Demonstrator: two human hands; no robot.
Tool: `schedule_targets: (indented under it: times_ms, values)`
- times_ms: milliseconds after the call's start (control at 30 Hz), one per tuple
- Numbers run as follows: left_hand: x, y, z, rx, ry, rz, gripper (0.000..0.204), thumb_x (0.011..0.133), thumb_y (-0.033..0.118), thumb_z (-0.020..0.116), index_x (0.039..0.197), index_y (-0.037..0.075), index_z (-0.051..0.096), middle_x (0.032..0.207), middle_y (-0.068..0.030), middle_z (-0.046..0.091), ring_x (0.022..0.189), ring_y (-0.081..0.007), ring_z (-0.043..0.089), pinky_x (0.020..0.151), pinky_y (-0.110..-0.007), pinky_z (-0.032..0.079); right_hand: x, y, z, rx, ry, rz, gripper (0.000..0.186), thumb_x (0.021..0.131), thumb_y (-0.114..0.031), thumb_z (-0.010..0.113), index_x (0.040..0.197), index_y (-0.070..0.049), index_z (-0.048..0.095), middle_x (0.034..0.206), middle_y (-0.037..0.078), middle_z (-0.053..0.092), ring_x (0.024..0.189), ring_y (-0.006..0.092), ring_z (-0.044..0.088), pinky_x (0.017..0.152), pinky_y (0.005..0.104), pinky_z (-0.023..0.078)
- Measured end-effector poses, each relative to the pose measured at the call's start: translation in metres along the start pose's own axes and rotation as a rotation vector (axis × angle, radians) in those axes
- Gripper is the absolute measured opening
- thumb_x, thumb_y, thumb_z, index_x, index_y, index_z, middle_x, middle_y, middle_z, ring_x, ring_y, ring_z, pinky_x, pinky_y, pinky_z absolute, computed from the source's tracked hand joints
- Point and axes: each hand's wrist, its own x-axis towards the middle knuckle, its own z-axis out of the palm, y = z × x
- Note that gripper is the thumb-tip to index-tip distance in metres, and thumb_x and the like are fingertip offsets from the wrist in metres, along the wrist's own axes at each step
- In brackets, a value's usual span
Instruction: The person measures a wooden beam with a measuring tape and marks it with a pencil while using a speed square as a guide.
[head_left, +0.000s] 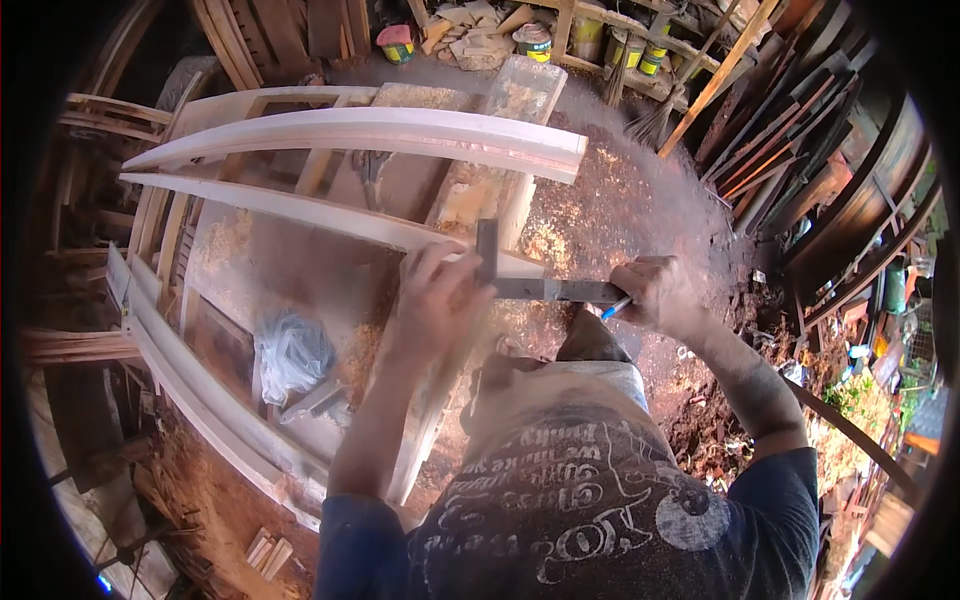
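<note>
A dark carpenter's square [560,290] lies across the end of a pale, curved wooden strip [330,213], one leg pointing away from me and the other running right. Slightly blurred, my left hand [437,295] is closed at the square's corner, over the strip; its fingers hide part of both. My right hand [655,292] is shut round the far right end of the square. A blue pen [616,308] sticks out from under those fingers, pointing down and left. Just beyond, a second pale curved beam [370,135] lies on the workbench.
A worn wooden workbench plank [525,90] bears the strips. At its left are a clear plastic bag [290,350] and more curved pieces [215,400]. Sawdust covers the floor [640,190]. Dark timber [785,130] leans at the right; several paint buckets [533,42] stand behind.
</note>
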Motion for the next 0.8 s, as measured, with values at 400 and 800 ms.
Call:
schedule_targets:
  times_ms: [400,800]
  values:
    - [0.021,0.031,-0.010,-0.344,-0.062,-0.496,0.017,0.093,0.010,0.075,0.104,-0.003,0.074,0.089,-0.0120,0.073,0.077,-0.0194,0.071,0.073,-0.032,0.055,0.064,0.043,-0.066,0.095,-0.027,-0.070,0.024,0.081,-0.031,0.083,0.090,-0.011,0.074,0.074,0.008,0.066,0.071,0.0292,0.069,0.062,0.0435,0.055]
    - [0.020,0.036,-0.013,-0.034,0.090,-0.055,0.010,0.090,-0.001,0.076,0.100,-0.003,0.074,0.093,-0.0131,0.075,0.078,-0.0199,0.074,0.064,-0.029,0.059,0.096,0.050,-0.067,0.245,-0.080,-0.127,0.021,0.081,-0.029,0.082,0.086,-0.012,0.070,0.077,0.008,0.070,0.079,0.0318,0.072,0.070,0.0448,0.057]
